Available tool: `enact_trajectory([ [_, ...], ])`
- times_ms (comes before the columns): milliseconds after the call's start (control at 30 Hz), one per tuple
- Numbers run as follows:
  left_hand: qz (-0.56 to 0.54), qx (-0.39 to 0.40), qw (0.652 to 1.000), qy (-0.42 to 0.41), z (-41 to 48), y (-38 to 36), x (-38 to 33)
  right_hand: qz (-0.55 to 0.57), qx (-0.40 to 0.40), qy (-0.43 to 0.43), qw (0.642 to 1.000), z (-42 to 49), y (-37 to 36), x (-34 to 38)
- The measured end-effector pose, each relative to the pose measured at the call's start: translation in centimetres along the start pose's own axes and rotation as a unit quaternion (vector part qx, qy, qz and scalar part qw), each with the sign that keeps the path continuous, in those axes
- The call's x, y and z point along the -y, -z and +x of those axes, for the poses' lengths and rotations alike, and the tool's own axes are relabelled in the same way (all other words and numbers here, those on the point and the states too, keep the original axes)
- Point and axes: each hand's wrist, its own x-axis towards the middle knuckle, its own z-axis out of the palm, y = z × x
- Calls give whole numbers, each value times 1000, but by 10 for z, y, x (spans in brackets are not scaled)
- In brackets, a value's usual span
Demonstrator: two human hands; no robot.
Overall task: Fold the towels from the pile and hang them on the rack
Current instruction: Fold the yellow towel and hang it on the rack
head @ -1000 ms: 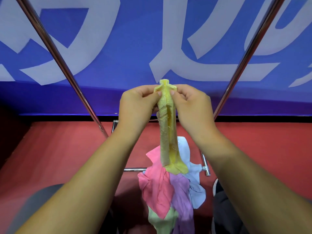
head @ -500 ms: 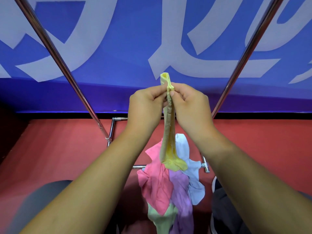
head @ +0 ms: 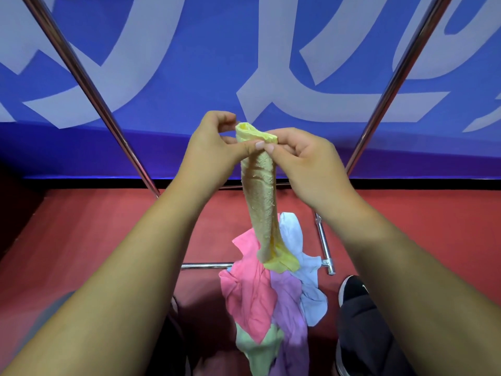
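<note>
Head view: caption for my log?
Left hand and right hand pinch the top of a yellow towel hanging over the towel pile.

White strokes [head: 276,85] on the blue banner [head: 217,50] (cut off) are unreadable.

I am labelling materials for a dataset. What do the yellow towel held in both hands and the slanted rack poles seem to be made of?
Yellow towel: soft cloth, perhaps microfibre or terry. It looks matte with a fine nubby surface, and it hangs limp in soft folds.
Rack poles: metal, likely chromed or stainless steel. They look smooth and glossy, with bright highlight lines running along their length.
</note>
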Motion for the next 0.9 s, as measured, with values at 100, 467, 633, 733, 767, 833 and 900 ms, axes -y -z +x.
enact_trajectory([
  [100, -70, 99, 992, 16, 6, 8, 8, -5, 12, 12, 1000, 0, 6, 1],
  [467, -82, 118, 988, -46, 3, 7, -2, -100, -73, 43, 991, 6, 28, 7],
  [633, -76, 54, 992, -82, -7, 8, -39, -23, -72, 21, 997, 6, 34, 36],
  [733, -118, 44, 988, -85, -15, 18, -75, 28, -81, 39, 996, 5, 42, 65],
  [767, -131, 42, 986, -90, -18, 23, -89, 27, -85, 50, 995, 5, 47, 77],
  [833, -144, 37, 983, -105, -23, 34, -115, 20, -97, 77, 992, 2, 56, 102],
  [900, -136, 31, 981, -132, -30, 46, -139, 32, -107, 99, 989, 1, 65, 128],
])
